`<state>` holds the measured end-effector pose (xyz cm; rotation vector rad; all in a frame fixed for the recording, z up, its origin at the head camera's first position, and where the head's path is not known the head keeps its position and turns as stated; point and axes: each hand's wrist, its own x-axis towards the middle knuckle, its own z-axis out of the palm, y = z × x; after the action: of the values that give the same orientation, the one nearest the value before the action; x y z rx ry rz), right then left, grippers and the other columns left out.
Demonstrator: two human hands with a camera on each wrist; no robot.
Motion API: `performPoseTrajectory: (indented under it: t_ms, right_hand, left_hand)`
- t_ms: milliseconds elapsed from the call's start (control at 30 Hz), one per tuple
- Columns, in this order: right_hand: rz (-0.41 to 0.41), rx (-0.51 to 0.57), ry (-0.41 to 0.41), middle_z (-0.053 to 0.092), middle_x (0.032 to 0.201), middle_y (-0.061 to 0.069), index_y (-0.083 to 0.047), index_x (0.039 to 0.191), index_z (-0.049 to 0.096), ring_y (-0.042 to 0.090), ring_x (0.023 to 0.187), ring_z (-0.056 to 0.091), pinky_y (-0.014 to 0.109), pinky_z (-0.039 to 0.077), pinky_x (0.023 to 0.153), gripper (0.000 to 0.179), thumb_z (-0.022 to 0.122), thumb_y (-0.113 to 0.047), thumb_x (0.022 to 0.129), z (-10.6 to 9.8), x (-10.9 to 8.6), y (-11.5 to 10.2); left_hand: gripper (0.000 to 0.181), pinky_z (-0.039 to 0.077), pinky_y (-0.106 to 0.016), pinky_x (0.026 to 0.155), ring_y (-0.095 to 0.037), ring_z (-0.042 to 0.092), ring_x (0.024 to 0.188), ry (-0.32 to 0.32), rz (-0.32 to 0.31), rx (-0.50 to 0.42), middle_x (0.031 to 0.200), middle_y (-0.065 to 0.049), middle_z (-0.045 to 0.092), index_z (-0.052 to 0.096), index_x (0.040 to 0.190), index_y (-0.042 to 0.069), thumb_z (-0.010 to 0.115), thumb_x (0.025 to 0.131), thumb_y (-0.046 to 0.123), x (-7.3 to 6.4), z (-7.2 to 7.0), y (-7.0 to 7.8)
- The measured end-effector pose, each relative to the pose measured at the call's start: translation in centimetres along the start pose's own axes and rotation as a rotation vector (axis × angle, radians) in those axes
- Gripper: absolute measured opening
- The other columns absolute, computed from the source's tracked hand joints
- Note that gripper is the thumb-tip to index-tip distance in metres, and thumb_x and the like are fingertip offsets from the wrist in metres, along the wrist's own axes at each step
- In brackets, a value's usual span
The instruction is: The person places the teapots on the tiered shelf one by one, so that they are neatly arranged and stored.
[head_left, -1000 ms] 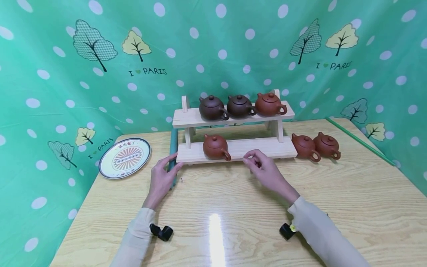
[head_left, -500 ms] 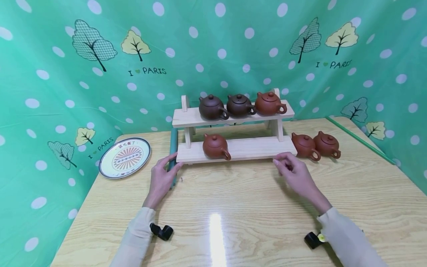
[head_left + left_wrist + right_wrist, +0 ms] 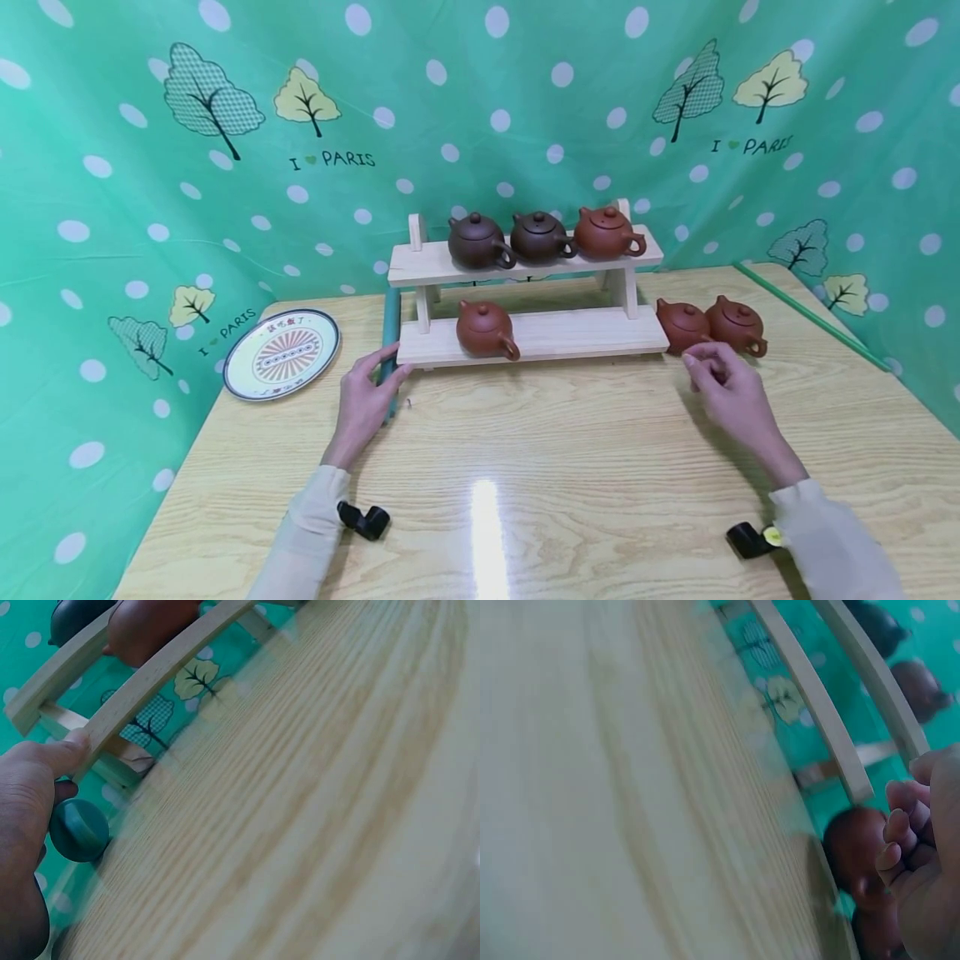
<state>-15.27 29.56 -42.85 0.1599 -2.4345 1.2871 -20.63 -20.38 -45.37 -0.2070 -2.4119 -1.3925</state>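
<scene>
My left hand point(image 3: 363, 408) holds the left end of a two-tier wooden display shelf point(image 3: 585, 329), thumb at the front corner of the lower board. In the left wrist view the thumb point(image 3: 71, 750) presses against that board's end. My right hand point(image 3: 731, 396), fingers loosely curled and holding nothing, is just in front of a reddish-brown teapot point(image 3: 681, 325) on the table, its fingertips overlapping the handle in the head view. Beside that pot stands another reddish-brown teapot point(image 3: 735, 323). One more reddish-brown teapot point(image 3: 483, 327) sits on the lower board, left of centre.
On the upper board stand two dark brown teapots, one left point(image 3: 474, 242) and one middle point(image 3: 536, 239), and a reddish-brown teapot point(image 3: 603, 233). A patterned plate point(image 3: 324, 367) lies at left. A teal roll point(image 3: 391, 317) runs beside the shelf; a green rod point(image 3: 817, 321) edges the table's right side.
My right hand has moved right along the shelf's front edge, from the middle of the lower board to the teapots beside it. My left hand has stayed at the shelf's left end.
</scene>
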Motion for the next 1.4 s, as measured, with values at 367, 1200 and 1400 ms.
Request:
performPoseTrajectory:
  t_ms: [367, 1200, 1400]
  right_hand:
    - [0.061, -0.04, 0.083, 0.063, 0.075, 0.01, 0.002, 0.119, 0.059, 0.01, 0.065, 0.053, 0.021, 0.039, 0.052, 0.021, 0.057, -0.015, 0.108, -2.0, 0.4, 2.3]
    - [0.108, -0.081, 0.067, 0.062, 0.069, 0.005, 0.006, 0.119, 0.058, 0.01, 0.06, 0.051, 0.023, 0.036, 0.051, 0.03, 0.054, -0.021, 0.109, -2.3, 1.7, 4.4]
    - [0.107, -0.129, 0.016, 0.064, 0.074, 0.013, 0.01, 0.117, 0.061, 0.01, 0.062, 0.053, 0.021, 0.039, 0.054, 0.035, 0.051, -0.023, 0.111, -2.2, 1.9, 4.4]
  left_hand:
    - [0.048, 0.044, -0.054, 0.108, -0.036, 0.056, 0.129, -0.003, 0.003, -0.005, 0.133, -0.021, 0.065, 0.066, 0.137, 0.005, 0.079, 0.095, 0.025, 0.0, 0.0, 0.0]
    - [0.049, 0.043, -0.053, 0.11, -0.036, 0.052, 0.133, -0.02, -0.03, -0.013, 0.136, -0.02, 0.063, 0.065, 0.139, 0.006, 0.077, 0.096, 0.027, -0.1, -0.1, 0.3]
    - [0.05, 0.042, -0.053, 0.11, -0.036, 0.052, 0.134, -0.025, -0.039, -0.008, 0.137, -0.02, 0.062, 0.065, 0.139, 0.006, 0.077, 0.097, 0.028, 0.0, -0.1, 0.3]
